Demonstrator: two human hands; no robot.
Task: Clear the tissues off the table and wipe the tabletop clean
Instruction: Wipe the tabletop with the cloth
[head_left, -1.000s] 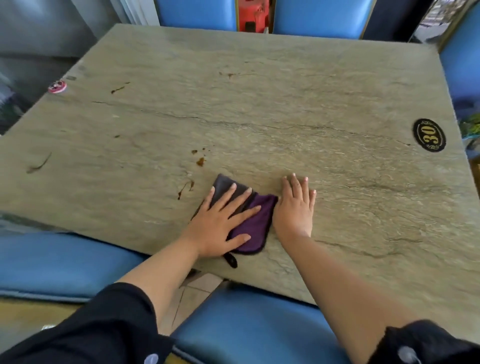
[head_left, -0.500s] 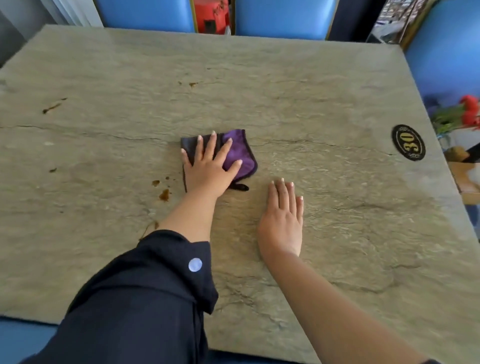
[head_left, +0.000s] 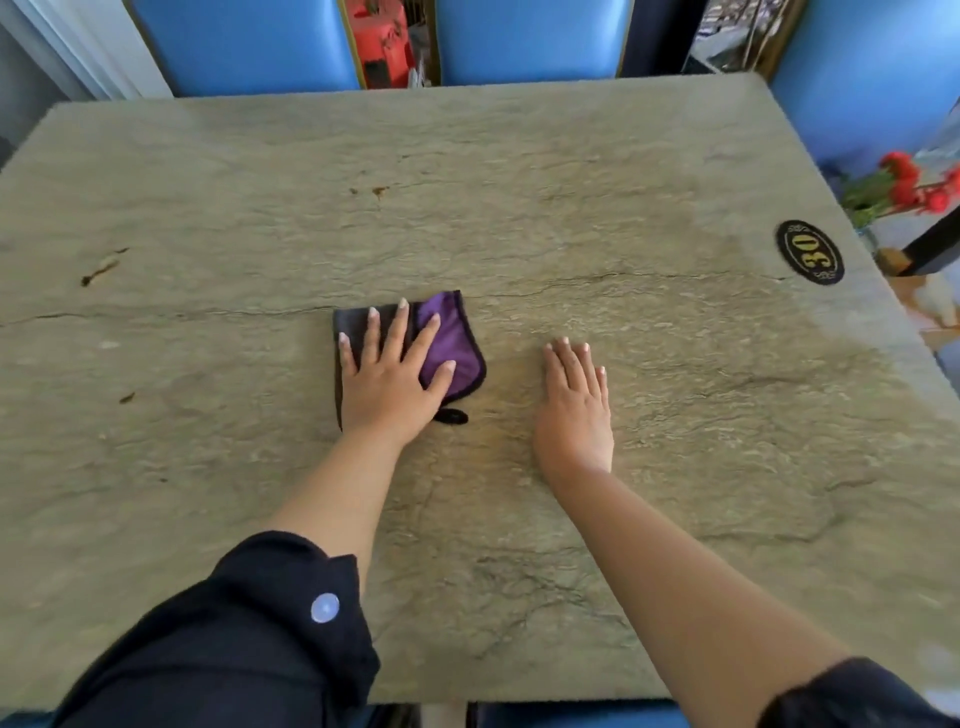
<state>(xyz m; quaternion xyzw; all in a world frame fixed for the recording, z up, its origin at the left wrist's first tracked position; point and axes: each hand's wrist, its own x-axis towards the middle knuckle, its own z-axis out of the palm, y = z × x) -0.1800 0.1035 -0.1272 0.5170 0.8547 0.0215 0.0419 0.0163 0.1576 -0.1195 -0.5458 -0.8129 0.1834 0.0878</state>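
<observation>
Since a second ago the cloth (head_left: 447, 345) has travelled away from the near edge toward the middle of the table (head_left: 597, 218), carried under the left hand (head_left: 392, 382); the right hand (head_left: 574, 402), which then touched the cloth's edge, now sits apart from it on bare stone. Over the last half second little has shifted, the layout being much the same. Left hand: palm down, fingers straight and fanned, pressing flat on the cloth, covering its dark grey left part, with the thumb and forefinger lying over the purple part. Cloth folded, purple panel exposed to the right of the hand, a small dark loop poking out at its near corner. Right hand: flat on the tabletop, fingers straight and close together, holding nothing, just right of the cloth with a strip of table between. Brown stains: a smear (head_left: 101, 270) far left, small spots (head_left: 376, 191) beyond the cloth, a fleck (head_left: 126, 398) nearer left (all well clear of the cloth). Oval number plaque (head_left: 809, 252) reading 30 near the right edge. Blue chairs (head_left: 530, 39) along the far side; red flowers (head_left: 917, 189) off the right edge.
</observation>
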